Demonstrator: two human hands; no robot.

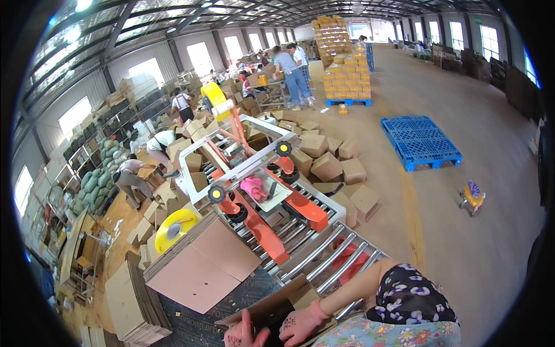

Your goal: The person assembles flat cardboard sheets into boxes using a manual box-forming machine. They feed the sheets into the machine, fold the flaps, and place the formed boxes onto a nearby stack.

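Observation:
At the bottom edge, my two hands wear pink gloves with dark marks and work over an open cardboard carton point(263, 310). My left hand point(241, 334) is at the carton's near left side, thumb raised and apart from the fingers. Across from it, my right hand point(302, 325) reaches down with bent fingers at the carton's mouth. A dark area lies between the hands; what my right fingers hold there, if anything, is hidden. The carton rests between a dark printed board point(202, 328) and the metal rollers point(347, 266).
Flat cardboard point(202, 260) is stacked ahead, beside a yellow tape roll point(175, 231). More folded cartons point(136, 306) stand left. An orange-and-white carton sealer point(269, 231) straddles the conveyor, with a pink cloth point(252, 188) on it. Loose boxes point(326, 166), a blue pallet point(421, 140) and co-workers are beyond.

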